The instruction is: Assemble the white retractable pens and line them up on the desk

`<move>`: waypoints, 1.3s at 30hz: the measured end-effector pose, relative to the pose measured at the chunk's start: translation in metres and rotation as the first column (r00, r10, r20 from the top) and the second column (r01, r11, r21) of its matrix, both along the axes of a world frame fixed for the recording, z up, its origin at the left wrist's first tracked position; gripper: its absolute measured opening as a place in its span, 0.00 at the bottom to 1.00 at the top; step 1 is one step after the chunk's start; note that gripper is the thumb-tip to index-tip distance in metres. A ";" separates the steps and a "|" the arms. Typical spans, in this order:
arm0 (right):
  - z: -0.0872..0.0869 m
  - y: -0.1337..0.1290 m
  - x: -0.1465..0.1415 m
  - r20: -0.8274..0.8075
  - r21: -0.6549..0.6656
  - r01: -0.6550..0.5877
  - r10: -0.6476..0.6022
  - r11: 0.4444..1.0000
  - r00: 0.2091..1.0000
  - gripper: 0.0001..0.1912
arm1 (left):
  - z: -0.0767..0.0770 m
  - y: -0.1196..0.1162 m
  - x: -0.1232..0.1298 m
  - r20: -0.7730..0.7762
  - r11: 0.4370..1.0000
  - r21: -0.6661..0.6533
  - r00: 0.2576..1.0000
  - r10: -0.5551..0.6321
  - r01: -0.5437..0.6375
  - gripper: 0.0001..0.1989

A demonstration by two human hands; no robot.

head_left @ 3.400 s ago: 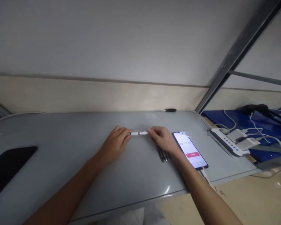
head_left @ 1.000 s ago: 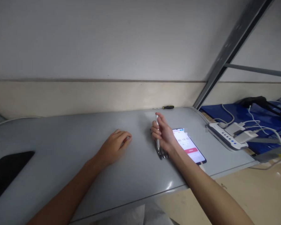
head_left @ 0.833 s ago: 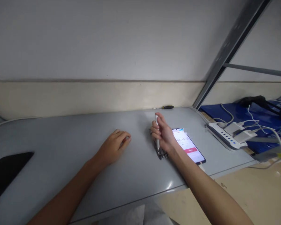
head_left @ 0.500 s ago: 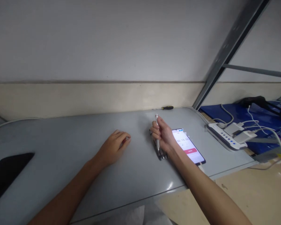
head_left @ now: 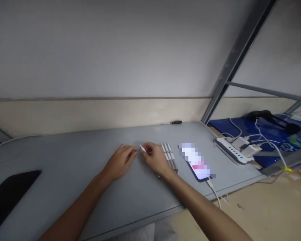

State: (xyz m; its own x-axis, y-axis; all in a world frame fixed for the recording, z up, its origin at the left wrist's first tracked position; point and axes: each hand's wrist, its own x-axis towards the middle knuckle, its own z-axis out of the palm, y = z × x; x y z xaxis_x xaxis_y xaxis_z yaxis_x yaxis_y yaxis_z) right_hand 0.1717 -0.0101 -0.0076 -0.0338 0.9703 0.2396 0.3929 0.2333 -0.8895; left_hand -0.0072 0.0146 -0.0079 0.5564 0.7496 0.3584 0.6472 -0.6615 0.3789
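My right hand (head_left: 154, 157) is closed around a pen (head_left: 142, 148), whose white end sticks out past the fingers towards my left hand. My left hand (head_left: 120, 160) rests just to the left over the grey table, its fingers curled and thumb pressed to the fingertips; what it pinches, if anything, is too small to make out. Several white and grey pens (head_left: 169, 156) lie side by side, right of my right hand. Part of another dark tip shows beneath my right wrist.
A phone (head_left: 197, 164) with a cable lies right of the pens on the grey table (head_left: 72, 150). A screwdriver (head_left: 176, 122) is by the wall. A power strip (head_left: 234, 152) with chargers sits at the right edge, and a black object (head_left: 11, 190) at the left.
My right hand has moved left with the pen, close to my left hand, uncovering the row of pens. The pen has gone from upright to tilted. The camera view has shifted slightly.
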 end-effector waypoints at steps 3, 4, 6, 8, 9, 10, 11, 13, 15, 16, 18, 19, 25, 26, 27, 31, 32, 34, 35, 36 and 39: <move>0.003 -0.004 -0.001 0.506 0.121 0.196 -0.231 0.973 0.831 0.10 | -0.003 0.003 -0.002 0.030 1.000 0.000 0.999 0.016 -0.017 0.12; 0.004 -0.007 0.000 0.602 0.135 0.260 -0.288 0.956 0.745 0.12 | -0.004 0.003 -0.002 0.033 1.000 -0.005 0.999 0.017 -0.017 0.12; 0.005 -0.015 0.002 0.696 0.136 0.351 -0.341 0.927 0.632 0.18 | -0.006 0.005 -0.003 0.040 1.000 -0.016 0.999 0.022 -0.021 0.12; 0.005 -0.023 0.005 0.729 0.081 0.420 -0.341 0.904 0.594 0.29 | -0.008 0.006 -0.005 0.054 0.999 -0.013 0.998 0.041 -0.040 0.12; 0.004 -0.028 0.007 0.737 0.049 0.438 -0.328 0.898 0.590 0.34 | -0.008 0.006 -0.005 0.056 0.999 -0.012 0.998 0.041 -0.040 0.12; 0.004 -0.031 0.009 0.743 0.015 0.460 -0.318 0.888 0.589 0.37 | -0.009 0.007 -0.005 0.056 0.999 -0.012 0.998 0.038 -0.037 0.12; 0.003 -0.034 0.012 0.746 -0.025 0.479 -0.302 0.878 0.593 0.39 | -0.009 0.007 -0.006 0.058 0.999 -0.012 0.998 0.033 -0.033 0.12; 0.004 -0.037 0.017 0.744 -0.096 0.519 -0.285 0.849 0.604 0.38 | -0.010 0.008 -0.006 0.061 1.000 -0.008 0.998 0.024 -0.024 0.12; 0.005 -0.037 0.022 0.739 -0.146 0.541 -0.272 0.828 0.616 0.34 | -0.010 0.009 -0.006 0.065 1.000 -0.002 0.998 0.022 -0.022 0.13; 0.006 -0.036 0.023 0.738 -0.160 0.546 -0.269 0.822 0.620 0.33 | -0.010 0.009 -0.006 0.067 1.000 0.001 0.998 0.022 -0.022 0.13; 0.007 -0.035 0.025 0.735 -0.169 0.544 -0.262 0.822 0.625 0.29 | -0.010 0.010 -0.006 0.071 1.000 0.005 0.997 0.024 -0.025 0.13; 0.007 -0.034 0.024 0.735 -0.170 0.538 -0.257 0.826 0.628 0.27 | -0.010 0.010 -0.006 0.074 1.000 0.007 0.997 0.025 -0.026 0.13; 0.002 -0.036 0.012 0.771 -0.147 0.475 -0.201 0.867 0.605 0.19 | -0.009 0.008 -0.005 0.088 1.000 0.014 0.996 0.020 -0.022 0.12; 0.001 -0.037 0.009 0.779 -0.134 0.468 -0.199 0.874 0.595 0.19 | -0.009 0.007 -0.005 0.088 1.000 0.014 0.996 0.019 -0.020 0.12; 0.001 -0.037 0.006 0.786 -0.129 0.457 -0.190 0.880 0.588 0.19 | -0.009 0.007 -0.005 0.087 1.000 0.014 0.996 0.018 -0.019 0.12; 0.005 -0.034 -0.002 0.789 -0.145 0.373 -0.121 0.916 0.602 0.19 | -0.008 0.008 -0.008 0.094 0.999 0.022 0.995 0.036 -0.038 0.12; 0.006 -0.032 -0.001 0.776 -0.160 0.354 -0.104 0.922 0.622 0.18 | -0.008 0.009 -0.009 0.101 0.999 0.026 0.994 0.043 -0.045 0.12; 0.008 -0.027 0.003 0.697 -0.223 0.304 -0.066 0.926 0.714 0.15 | -0.008 0.012 -0.012 0.114 0.998 0.033 0.992 0.054 -0.058 0.12; 0.009 -0.024 0.006 0.636 -0.264 0.270 -0.044 0.926 0.771 0.14 | -0.007 0.013 -0.014 0.118 0.997 0.034 0.991 0.058 -0.063 0.12; 0.009 -0.021 0.010 0.570 -0.288 0.229 -0.026 0.930 0.821 0.13 | -0.006 0.013 -0.014 0.120 0.997 0.033 0.991 0.062 -0.067 0.12; 0.008 -0.012 0.016 0.397 -0.300 0.132 -0.002 0.945 0.918 0.08 | -0.005 0.010 -0.013 0.133 0.997 0.005 0.988 0.076 -0.078 0.12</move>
State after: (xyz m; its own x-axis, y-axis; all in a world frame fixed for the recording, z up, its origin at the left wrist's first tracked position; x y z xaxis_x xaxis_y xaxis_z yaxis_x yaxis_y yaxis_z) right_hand 0.1881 -0.0216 0.0001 0.0076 0.9953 -0.0968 0.7246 -0.0722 -0.6853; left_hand -0.0203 0.0250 -0.0128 0.4443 0.7844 0.4328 0.6409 -0.6158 0.4583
